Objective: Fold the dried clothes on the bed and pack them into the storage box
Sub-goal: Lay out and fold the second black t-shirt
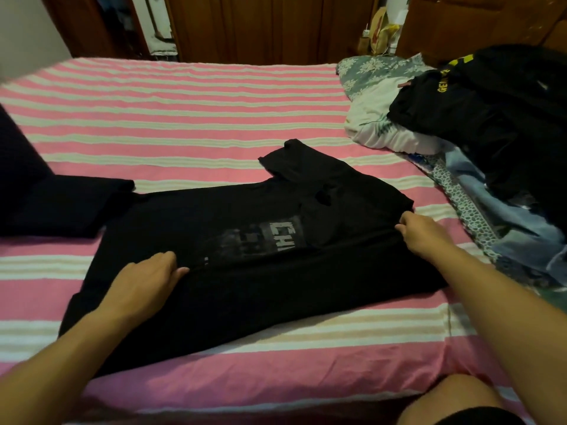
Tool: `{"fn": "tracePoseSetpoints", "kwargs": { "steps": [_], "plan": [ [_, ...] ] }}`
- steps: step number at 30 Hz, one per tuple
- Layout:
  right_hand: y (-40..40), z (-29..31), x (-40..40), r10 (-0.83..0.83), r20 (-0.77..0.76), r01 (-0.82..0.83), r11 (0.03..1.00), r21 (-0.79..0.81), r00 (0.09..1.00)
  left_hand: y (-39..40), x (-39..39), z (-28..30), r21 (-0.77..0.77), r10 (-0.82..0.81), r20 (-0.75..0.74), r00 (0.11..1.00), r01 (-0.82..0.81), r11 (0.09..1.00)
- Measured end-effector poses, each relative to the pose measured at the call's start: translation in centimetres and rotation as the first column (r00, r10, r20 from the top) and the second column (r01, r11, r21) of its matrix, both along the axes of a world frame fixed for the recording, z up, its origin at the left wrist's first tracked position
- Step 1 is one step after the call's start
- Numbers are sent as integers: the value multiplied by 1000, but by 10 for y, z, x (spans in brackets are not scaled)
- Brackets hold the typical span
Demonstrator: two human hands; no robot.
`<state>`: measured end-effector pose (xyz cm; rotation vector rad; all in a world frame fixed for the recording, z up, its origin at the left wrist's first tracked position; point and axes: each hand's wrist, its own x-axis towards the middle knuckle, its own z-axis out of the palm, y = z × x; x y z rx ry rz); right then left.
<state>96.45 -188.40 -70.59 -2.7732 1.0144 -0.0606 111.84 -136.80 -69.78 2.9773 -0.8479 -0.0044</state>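
A black T-shirt (245, 228) with a grey-white print lies spread across the pink-and-white striped bed (184, 118), its near long edge folded over the body. My left hand (144, 280) pinches that folded edge near the shirt's left part. My right hand (420, 234) pinches the same edge at the right end. One sleeve sticks out toward the far side. A folded dark garment (64, 204) lies at the left edge of the bed. No storage box is in view.
A heap of unfolded clothes (491, 118), black on top with blue and patterned fabric under it, sits at the right beside a floral pillow (374, 75). Wooden wardrobe doors (260, 26) stand behind the bed. My knee (454, 400) is at the bottom right.
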Motion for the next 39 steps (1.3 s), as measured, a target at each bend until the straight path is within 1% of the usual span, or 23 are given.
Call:
{"fn": "tracePoseSetpoints", "kwargs": {
  "steps": [2, 4, 6, 7, 9, 12, 14, 16, 17, 19, 20, 22, 24, 26, 27, 28, 29, 30, 32, 34, 35, 37, 39],
  "plan": [
    [6, -1, -7, 48, 51, -41, 991, -128, 998, -2, -9, -2, 32, 14, 163, 987, -20, 999],
    [15, 2, -24, 57, 159, -5, 950, -313, 986, -3, -27, 2, -16, -10, 310, 951, 16, 1000],
    [27, 10, -51, -77, 199, 141, 933, -331, 977, 1, -59, 8, -119, -166, 291, 942, 207, 971],
    [33, 12, -68, -185, 145, 219, 937, -273, 972, 5, -75, 9, -96, -282, 251, 926, 314, 944],
    [48, 13, -101, -376, 30, 377, 921, -98, 926, 13, -102, 5, 52, -445, 179, 878, 443, 895],
    [66, 21, -123, -573, 49, 557, 811, 180, 818, 18, -108, -7, 195, -488, 168, 856, 456, 868],
    [71, 27, -116, -678, 160, 532, 682, 502, 718, 16, -105, -9, 235, -437, 165, 884, 394, 888],
    [74, 24, -105, -810, 225, 328, 450, 831, 542, 17, -106, -8, 233, -328, 179, 928, 284, 930],
    [74, 21, -101, -847, 238, 253, 390, 885, 475, 19, -107, -8, 213, -294, 187, 937, 254, 944],
    [76, 23, -100, -872, 285, 238, 398, 886, 398, 25, -109, -7, 163, -286, 176, 942, 259, 952],
    [80, 31, -103, -860, 326, 291, 452, 843, 391, 30, -110, -4, 146, -288, 153, 945, 267, 953],
    [86, 47, -118, -750, 427, 449, 650, 613, 505, 44, -110, 0, 119, -276, 100, 956, 264, 957],
    [93, 57, -142, -615, 433, 488, 788, 376, 659, 53, -118, 8, 125, -237, 39, 971, 231, 965],
    [95, 53, -159, -533, 271, 488, 845, 219, 801, 54, -130, 14, 200, -242, -47, 969, 246, 948],
    [95, 49, -164, -504, 115, 487, 860, 151, 856, 54, -134, 16, 248, -264, -116, 957, 285, 926],
    [95, 47, -166, -485, -31, 486, 869, 92, 874, 54, -137, 22, 297, -255, -221, 941, 314, 902],
    [96, 49, -164, -476, -110, 481, 876, 29, 873, 51, -137, 30, 319, -217, -332, 918, 326, 890],
    [97, 53, -159, -462, -113, 461, 887, -41, 879, 47, -135, 39, 303, -186, -416, 890, 329, 894],
    [94, 57, -136, -373, -5, 367, 916, -164, 928, 34, -125, 54, 175, -182, -446, 876, 284, 943],
    [92, 62, -99, -214, -17, 209, 966, -152, 977, 10, -111, 61, -13, -170, -404, 899, 180, 984],
    [89, 63, -78, -131, -46, 127, 989, -81, 990, -8, -105, 62, -121, -151, -424, 893, 109, 987],
    [78, 60, -40, -35, -64, 43, 991, 127, 997, -50, -94, 58, -310, -126, -529, 839, -53, 949],
    [64, 55, -11, -23, -30, 30, 965, 261, 999, -97, -82, 48, -405, -112, -611, 783, -189, 895]
  ]
}}
